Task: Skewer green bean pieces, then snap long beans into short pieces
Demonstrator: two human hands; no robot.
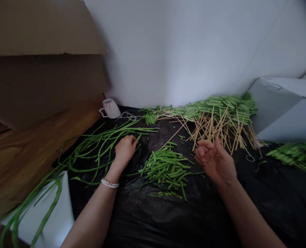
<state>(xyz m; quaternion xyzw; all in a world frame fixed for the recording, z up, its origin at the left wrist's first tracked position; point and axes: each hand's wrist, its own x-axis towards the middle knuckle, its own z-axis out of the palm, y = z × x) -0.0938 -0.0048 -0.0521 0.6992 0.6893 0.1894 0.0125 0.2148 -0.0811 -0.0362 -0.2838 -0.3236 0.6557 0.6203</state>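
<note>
My left hand (126, 150) is closed with its knuckles up, over the near ends of long green beans (98, 148). A bit of green shows at its fingertips; whether they grip it is hidden. Palm turned up, my right hand (216, 163) has loosely curled fingers and the thumb apart, with nothing visible in it. Between the hands lies a heap of cut bean pieces (165, 165) on black plastic sheeting (153, 220). Beyond my right hand are wooden skewers (217, 127) sticking out from bean pieces threaded in rows (220, 105).
A white mug (110, 109) stands by the wall near a tangle of thin string (128, 116). Cardboard (44, 79) rises at the left, and a white box (284, 106) sits at the right. More skewered beans (297, 155) lie at the right edge. Long beans drape over a white block (57, 213).
</note>
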